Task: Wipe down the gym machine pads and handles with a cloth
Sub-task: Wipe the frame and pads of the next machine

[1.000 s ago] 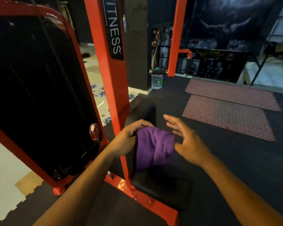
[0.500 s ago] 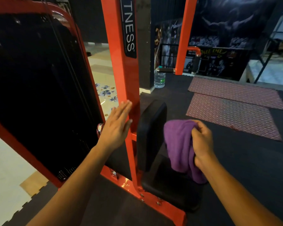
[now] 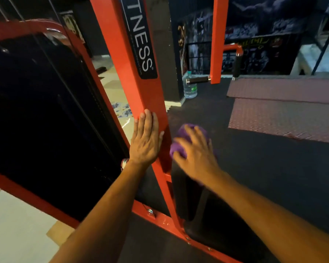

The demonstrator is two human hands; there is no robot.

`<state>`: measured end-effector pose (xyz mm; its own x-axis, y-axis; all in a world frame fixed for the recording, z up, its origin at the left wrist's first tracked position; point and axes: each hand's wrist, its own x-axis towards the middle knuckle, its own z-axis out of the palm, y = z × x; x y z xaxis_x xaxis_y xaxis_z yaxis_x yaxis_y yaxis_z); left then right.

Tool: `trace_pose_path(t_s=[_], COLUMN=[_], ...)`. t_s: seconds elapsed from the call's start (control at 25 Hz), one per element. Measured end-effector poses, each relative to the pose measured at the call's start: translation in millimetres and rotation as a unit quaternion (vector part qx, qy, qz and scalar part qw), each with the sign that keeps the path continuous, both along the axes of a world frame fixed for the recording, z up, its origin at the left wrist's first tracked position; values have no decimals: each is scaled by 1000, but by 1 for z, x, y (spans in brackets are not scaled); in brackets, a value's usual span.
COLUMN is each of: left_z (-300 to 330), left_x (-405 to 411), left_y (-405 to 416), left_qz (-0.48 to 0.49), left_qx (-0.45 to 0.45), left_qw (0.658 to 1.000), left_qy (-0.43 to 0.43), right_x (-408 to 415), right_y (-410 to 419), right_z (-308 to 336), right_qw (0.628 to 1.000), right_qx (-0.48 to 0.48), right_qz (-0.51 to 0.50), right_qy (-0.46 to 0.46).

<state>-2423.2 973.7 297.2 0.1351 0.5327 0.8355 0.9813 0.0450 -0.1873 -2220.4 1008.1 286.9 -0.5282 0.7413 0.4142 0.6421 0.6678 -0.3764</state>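
Two bare forearms reach in from the near edge toward a red steel gym machine. The left hand point(image 3: 145, 138) lies flat, fingers straight and together, palm against the smooth painted post point(image 3: 133, 73), a square-section upright that leans away to the upper left and carries a black label with pale letters. Just right of it, the right hand point(image 3: 195, 153), fingers spread and slightly blurred, presses a soft purple cloth point(image 3: 180, 147), bunched and fuzzy, onto the top of the black back pad point(image 3: 184, 188), a smooth padded slab standing against the post. Below it the matching seat pad point(image 3: 213, 236) sits on the red base rail point(image 3: 160, 218), bolted at the joint. Left of the post, a glossy dark shield point(image 3: 42, 120) in a curved red frame fills the view. The floor is matte black rubber point(image 3: 273, 177), with pale tiles at near left. Farther right lie two reddish mats point(image 3: 285, 118) with a diamond texture. Far off, a clear water bottle point(image 3: 190, 88) stands behind a black cylindrical handle point(image 3: 198, 80) with chrome ends, fixed to a second red post point(image 3: 217, 38).
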Motion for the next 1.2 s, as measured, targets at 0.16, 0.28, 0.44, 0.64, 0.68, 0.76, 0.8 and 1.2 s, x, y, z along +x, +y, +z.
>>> trace_pose_path(t_s=[0.16,0.28,0.44,0.64,0.68,0.76,0.8,1.2], left_z=[-4,-5,-11,-12,-12,-12,-12,-15], left_x=[-6,-11,-15,-15,-15,-15,-14,-13], left_y=[7,13,18,18,17,16,17,19], left_qz=[-49,-93,-124,-148,-152,-156,-153,-134], left_qx=[25,42,71,75,71,66,69,79], left_qw=[998,995,990,985,985,985,985,987], left_qy=[2,0,-13,-39,-40,-43,-41,-42], right_x=[-12,-11,6,-5,-8,-12,-13,2], right_y=[77,46,-67,6,29,60,63,-1], right_z=[29,20,-3,9,22,42,41,0], right_qw=[990,996,1000,999,1000,993,991,998], right_qx=[-132,-73,12,33,-13,-118,-133,1], right_qz=[2,-28,27,16,15,-12,-18,22], right_qy=[-50,-45,0,6,14,4,-7,64])
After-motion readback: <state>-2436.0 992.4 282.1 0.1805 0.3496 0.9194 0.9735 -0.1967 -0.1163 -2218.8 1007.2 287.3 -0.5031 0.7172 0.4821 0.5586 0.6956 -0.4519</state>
